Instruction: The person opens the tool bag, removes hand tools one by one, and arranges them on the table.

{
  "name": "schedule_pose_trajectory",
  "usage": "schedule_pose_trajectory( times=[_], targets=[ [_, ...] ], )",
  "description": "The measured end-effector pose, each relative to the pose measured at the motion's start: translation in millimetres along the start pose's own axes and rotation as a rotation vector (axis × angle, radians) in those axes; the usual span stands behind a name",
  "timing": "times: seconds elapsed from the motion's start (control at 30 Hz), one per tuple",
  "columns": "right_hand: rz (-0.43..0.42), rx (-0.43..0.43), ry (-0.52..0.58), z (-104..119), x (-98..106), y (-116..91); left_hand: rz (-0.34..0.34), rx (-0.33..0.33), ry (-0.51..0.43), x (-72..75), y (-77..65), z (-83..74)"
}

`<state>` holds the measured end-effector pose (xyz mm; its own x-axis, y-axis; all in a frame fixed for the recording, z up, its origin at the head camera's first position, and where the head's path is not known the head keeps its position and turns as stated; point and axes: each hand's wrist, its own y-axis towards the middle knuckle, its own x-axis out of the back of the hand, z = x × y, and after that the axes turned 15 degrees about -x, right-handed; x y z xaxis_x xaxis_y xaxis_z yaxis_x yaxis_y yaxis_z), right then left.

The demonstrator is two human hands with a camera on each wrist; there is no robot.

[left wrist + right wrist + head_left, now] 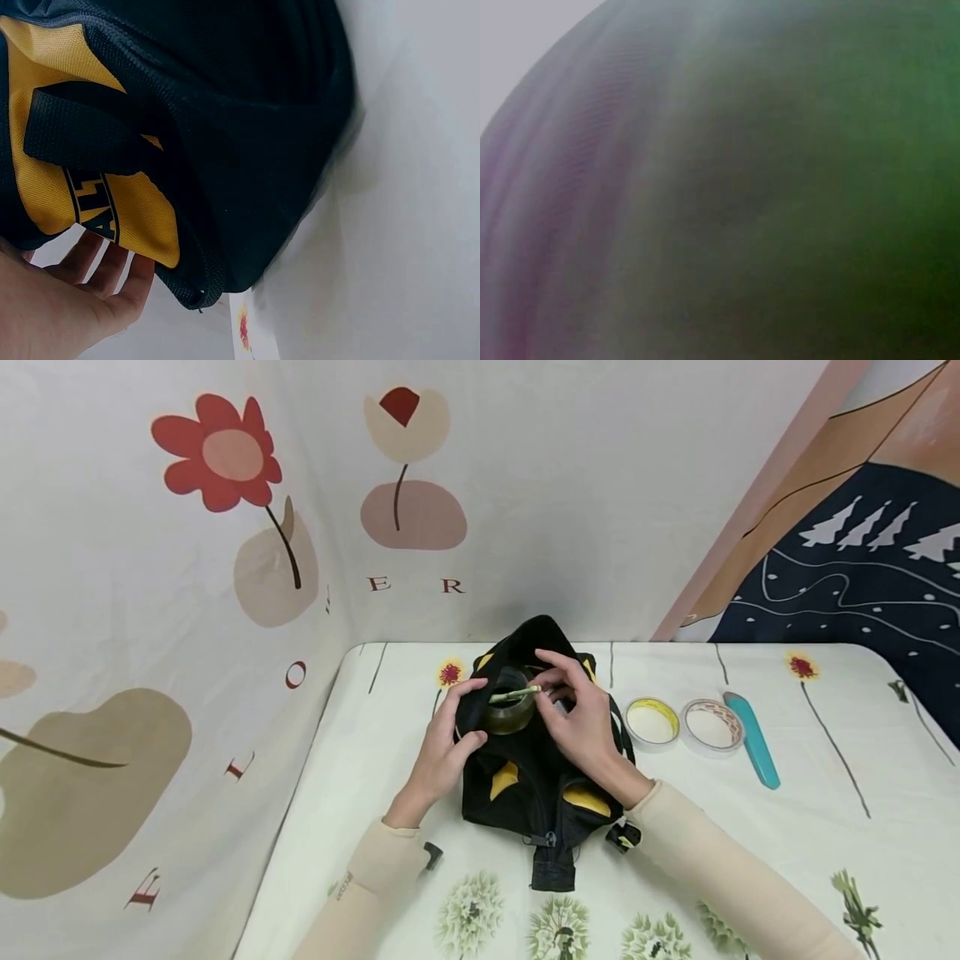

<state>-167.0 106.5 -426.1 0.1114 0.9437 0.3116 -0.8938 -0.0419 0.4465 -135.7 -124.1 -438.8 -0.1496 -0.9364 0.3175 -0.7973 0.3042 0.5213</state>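
You are indoors, at a flower-patterned surface walled in by hangings printed with flowers and letters; whether home or studio is unclear

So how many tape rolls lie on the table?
2: a yellow-lined tape roll right of the black fabric bag, and a red-printed one further right. An olive translucent ring inside may be another.

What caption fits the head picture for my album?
Left hand grips an open black bag; right hand pinches a thin greenish stick.
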Motion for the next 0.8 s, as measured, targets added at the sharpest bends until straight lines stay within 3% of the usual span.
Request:
schedule_pose_trajectory(
  times=[0.23,0.63,0.8],
  targets=[
    [-0.078,0.061,0.118,12,6,3,0.000,-0.004,0.008,0.0,-0.6,0.3],
    [-0.125,0.038,0.219,24,22,4,-0.006,-0.013,0.006,-0.1,-0.8,-0.2],
    [-0.163,0.030,0.339,35,28,6,-0.002,-0.003,0.007,-0.2,-0.4,-0.8]
  ],
)
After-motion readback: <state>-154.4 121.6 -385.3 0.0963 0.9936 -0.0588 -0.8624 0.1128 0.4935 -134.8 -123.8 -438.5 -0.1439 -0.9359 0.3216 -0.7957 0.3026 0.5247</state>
